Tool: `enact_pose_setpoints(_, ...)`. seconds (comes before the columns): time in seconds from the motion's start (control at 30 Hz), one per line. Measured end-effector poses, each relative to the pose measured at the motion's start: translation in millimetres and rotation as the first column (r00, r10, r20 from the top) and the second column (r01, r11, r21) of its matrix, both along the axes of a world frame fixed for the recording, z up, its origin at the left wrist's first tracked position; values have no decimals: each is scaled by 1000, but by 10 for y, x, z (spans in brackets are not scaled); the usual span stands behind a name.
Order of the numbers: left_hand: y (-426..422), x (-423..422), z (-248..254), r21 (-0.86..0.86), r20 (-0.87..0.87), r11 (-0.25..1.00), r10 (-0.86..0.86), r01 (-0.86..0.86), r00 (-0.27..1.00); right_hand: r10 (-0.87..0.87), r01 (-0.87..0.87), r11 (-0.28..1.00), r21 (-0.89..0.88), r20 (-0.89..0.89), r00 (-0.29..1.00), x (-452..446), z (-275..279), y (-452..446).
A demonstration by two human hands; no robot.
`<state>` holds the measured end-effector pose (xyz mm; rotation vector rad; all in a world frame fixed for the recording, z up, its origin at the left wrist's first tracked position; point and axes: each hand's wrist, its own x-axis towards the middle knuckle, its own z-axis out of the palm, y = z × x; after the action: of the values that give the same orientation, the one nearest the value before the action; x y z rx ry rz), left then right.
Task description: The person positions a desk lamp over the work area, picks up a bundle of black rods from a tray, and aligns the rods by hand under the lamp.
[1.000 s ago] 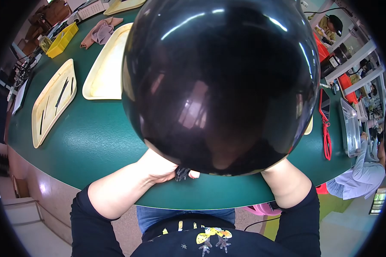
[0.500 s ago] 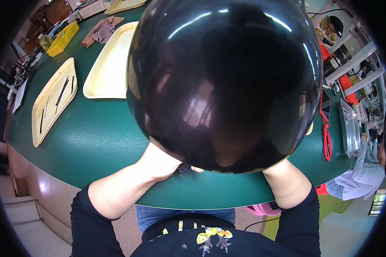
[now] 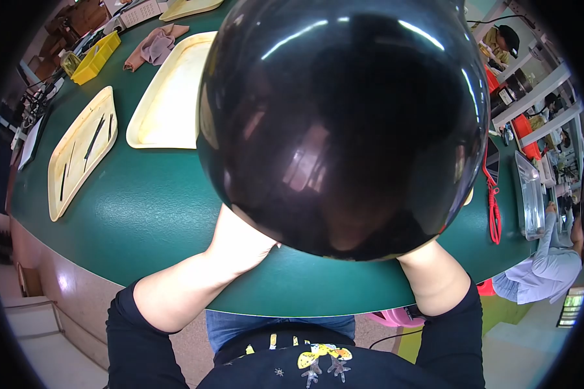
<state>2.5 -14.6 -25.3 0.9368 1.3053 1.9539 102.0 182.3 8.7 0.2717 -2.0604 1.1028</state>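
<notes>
A big glossy black ball-like object (image 3: pixel 344 129) fills the middle of the view, over the green table (image 3: pixel 143 188). My left hand (image 3: pixel 243 243) reaches under its lower left edge; the back of the hand and wrist show, the fingers are hidden. On the lower right, my right hand (image 3: pixel 422 253) goes beneath the same object, with only the wrist part visible. Whether either hand grips anything cannot be made out. Left of the object lies a cream tray (image 3: pixel 165 104), partly covered by it. Farther left, another cream tray (image 3: pixel 78 159) holds several thin black pieces.
A yellow bin (image 3: pixel 96 58) and a crumpled cloth (image 3: pixel 156 47) are at the back left. To the right are a red cord (image 3: pixel 494 214) and a clear tray (image 3: pixel 531 194). A person in a light shirt (image 3: pixel 542 269) is at the right edge, another person (image 3: pixel 499 44) farther back.
The black object has shifted slightly right. My left hand has moved a little up and right, and the dark strands and fingertip beside it have gone out of sight under the object.
</notes>
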Motion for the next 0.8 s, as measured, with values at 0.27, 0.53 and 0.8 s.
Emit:
enact_pose_setpoints(0.27, 80, 29, 237, -132, -180, 979, 129, -154, 975, 115, -70, 972, -222, 197, 974, 36, -74, -18)
enact_pose_setpoints(0.53, 92, 6, 294, -258, -368, 946, 91, -195, 925, 235, -194, 961, -198, 206, 950, 104, 115, 43)
enact_pose_setpoints(0.8, 112, 84, 334, -192, -131, 964, 162, -185, 978, 41, -25, 985, -171, 91, 995, -13, 81, -117)
